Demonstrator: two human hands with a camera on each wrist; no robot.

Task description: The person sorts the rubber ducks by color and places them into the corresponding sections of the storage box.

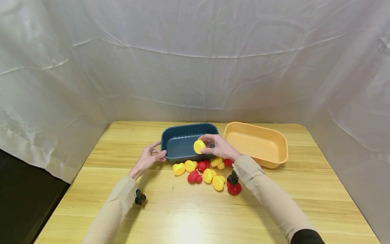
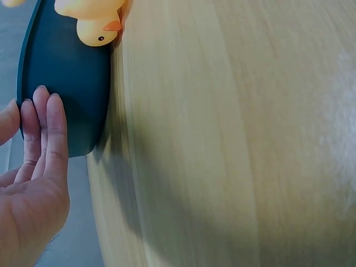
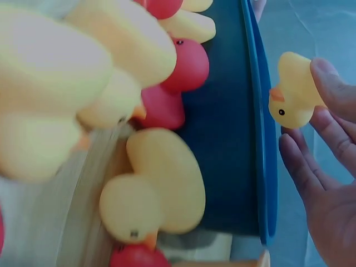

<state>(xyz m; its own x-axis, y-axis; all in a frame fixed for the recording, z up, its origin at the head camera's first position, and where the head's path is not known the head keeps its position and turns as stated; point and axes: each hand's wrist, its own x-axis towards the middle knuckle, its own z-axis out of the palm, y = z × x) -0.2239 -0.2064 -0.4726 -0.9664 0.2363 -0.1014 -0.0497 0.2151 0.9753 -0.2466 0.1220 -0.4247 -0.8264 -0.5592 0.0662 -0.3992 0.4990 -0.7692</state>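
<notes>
My right hand (image 1: 221, 146) pinches a yellow rubber duck (image 1: 199, 146) between thumb and fingers, above the right part of a dark blue plastic bin (image 1: 175, 158). In the right wrist view this duck (image 3: 295, 92) hangs beside the bin's rim, its orange beak toward the rim. My left hand (image 1: 149, 157) holds the bin's left end; in the left wrist view the fingers (image 2: 55, 128) lie along the outer wall, with the thumb at the rim. Several yellow ducks (image 1: 178, 169) and red ducks (image 1: 194, 177) lie on the table along the bin's near side.
A light orange bin (image 1: 259, 144) stands right of the blue one, set at an angle. Beneath everything is a wood-grain table (image 1: 170, 210). Pale cloth (image 1: 195, 78) hangs behind and at both sides. One red duck (image 1: 234, 188) sits partly under my right forearm.
</notes>
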